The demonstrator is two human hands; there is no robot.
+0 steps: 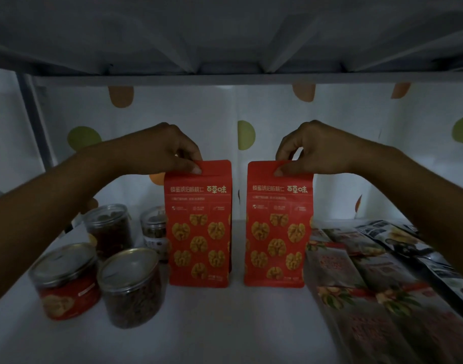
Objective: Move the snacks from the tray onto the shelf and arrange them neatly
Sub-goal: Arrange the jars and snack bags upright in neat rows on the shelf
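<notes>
- A person's left hand (162, 149) pinches the top edge of a red stand-up pouch printed with yellow walnut halves (199, 227), thumb on the front face and fingers curled behind the seal.
- The right hand (314, 149) mirrors it, pinching the top edge of a second red walnut pouch (277, 227) the same way.
- Both pouches stand upright, fronts to the camera, on the white shelf board (225, 327). They are side by side with a narrow gap between them, each directly below the hand that grips it.
- The hands sit well apart and level with each other, forearms reaching in from lower left and lower right.
- Left of the pouches, four clear plastic jars cluster on the shelf.
- A red-labelled jar with a metal lid (67, 285) is at the front, and a clear jar of dark snacks (132, 290) stands beside it, near the left pouch.
- Behind these are a tall dark-filled jar (109, 227) and a small jar (154, 229) partly hidden by the left pouch.
- Right of the pouches, flat red-and-green snack packets (356, 285) lie in overlapping rows, the nearest just beside the right pouch.
- Dark printed packets (398, 240) lie beyond them, under the right forearm.
- A white backing sheet with green and orange dots (277, 114) closes the rear of the shelf.
- The grey underside of the upper shelf (225, 35) roofs the dim bay.
</notes>
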